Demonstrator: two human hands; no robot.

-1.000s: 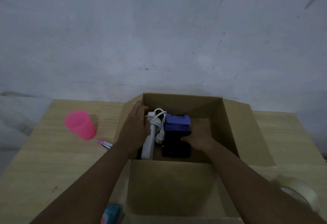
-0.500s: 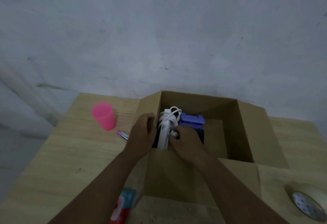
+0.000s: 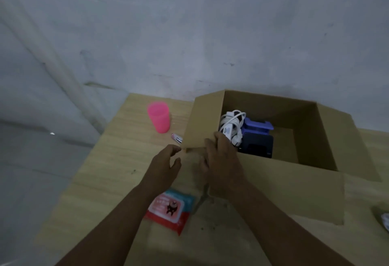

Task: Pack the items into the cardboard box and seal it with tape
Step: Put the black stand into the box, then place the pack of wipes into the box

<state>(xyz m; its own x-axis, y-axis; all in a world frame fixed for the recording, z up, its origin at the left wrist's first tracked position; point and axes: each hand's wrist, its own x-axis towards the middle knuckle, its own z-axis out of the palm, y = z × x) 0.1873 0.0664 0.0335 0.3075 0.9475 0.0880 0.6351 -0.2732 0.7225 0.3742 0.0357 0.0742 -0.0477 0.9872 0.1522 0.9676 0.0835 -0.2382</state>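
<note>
The open cardboard box (image 3: pixel 284 188) stands on the table. Inside it, against the left wall, are a white power strip with its coiled cable (image 3: pixel 230 122), a blue item (image 3: pixel 255 127) and a dark one (image 3: pixel 260 147). My right hand (image 3: pixel 223 160) lies over the box's near left corner, its loosely bent fingers at the rim and holding nothing. Just left of the box, my left hand (image 3: pixel 166 164) hovers above the table with relaxed fingers. A pink cup (image 3: pixel 159 116), a small pink tube (image 3: pixel 176 138) and a red-and-blue wipes packet (image 3: pixel 170 209) lie outside the box.
The wooden table (image 3: pixel 109 177) has its left edge close to the cup. A grey wall rises right behind the box. At the right edge of the view a bit of the tape roll (image 3: pixel 385 221) shows, blurred. The box's right half holds nothing.
Both hands have come out of the box and let go of the power strip. The left hand moved out left over the table. The view swung left, so the wipes packet now shows.
</note>
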